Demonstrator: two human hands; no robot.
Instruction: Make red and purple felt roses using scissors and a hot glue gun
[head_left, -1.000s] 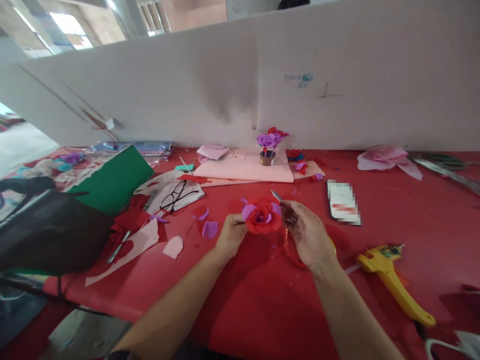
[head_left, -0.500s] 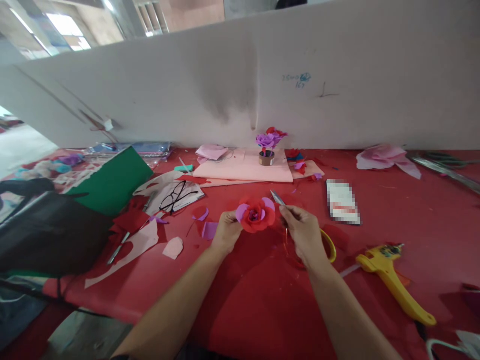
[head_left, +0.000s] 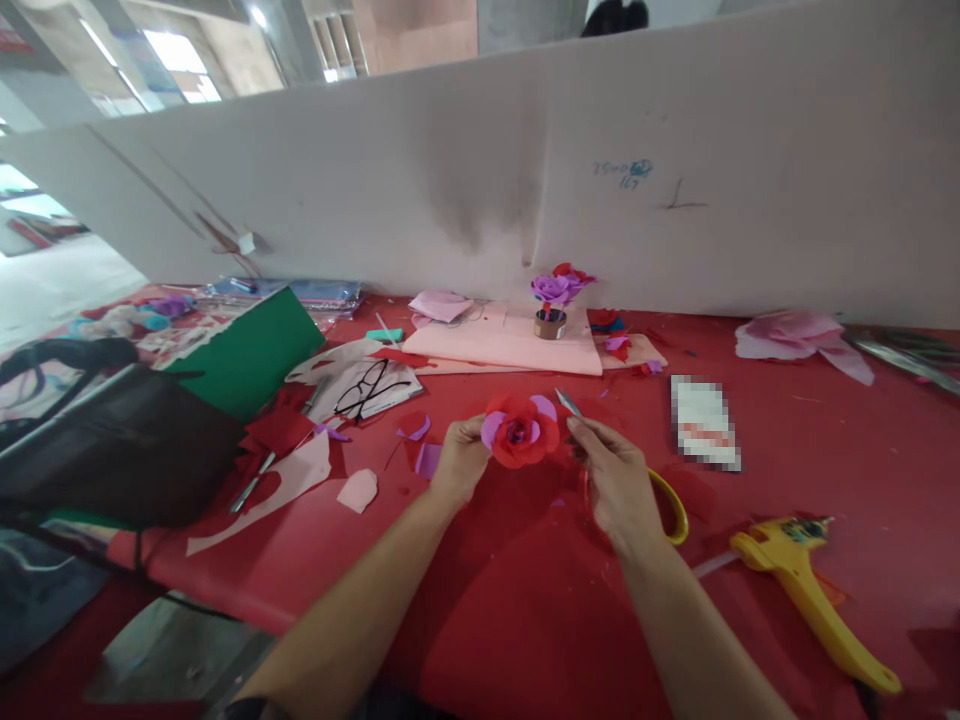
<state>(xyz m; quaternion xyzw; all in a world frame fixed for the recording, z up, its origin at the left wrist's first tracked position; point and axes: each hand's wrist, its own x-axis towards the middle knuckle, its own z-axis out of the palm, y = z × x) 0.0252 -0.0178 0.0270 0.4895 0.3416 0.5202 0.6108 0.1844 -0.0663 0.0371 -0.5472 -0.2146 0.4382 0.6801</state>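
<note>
A red and purple craft flower (head_left: 519,432) faces up toward me, its round petals layered about a dark centre. My left hand (head_left: 463,465) pinches it from the left side and beneath; the fingertips are partly hidden behind the petals. Just right of the flower, my right hand (head_left: 616,478) is closed around a pair of scissors (head_left: 568,402). The metal tip points up and left, apart from the petals, and a yellow loop shows to the right of the wrist. Purple scraps (head_left: 428,461) lie on the red table (head_left: 517,610) beside my left hand.
A yellow glue gun (head_left: 806,590) lies at right, below a pixelated white packet (head_left: 705,425). Behind stands a small pot (head_left: 550,323) of purple and red flowers on pink sheets (head_left: 502,350). Eyeglasses (head_left: 369,390), a green board (head_left: 247,355) and a dark bag (head_left: 127,450) are left.
The view has shifted a little, moving the whole scene slightly right and mostly downward in frame. Both hands keep their grips; the flower and scissors stay close together.
</note>
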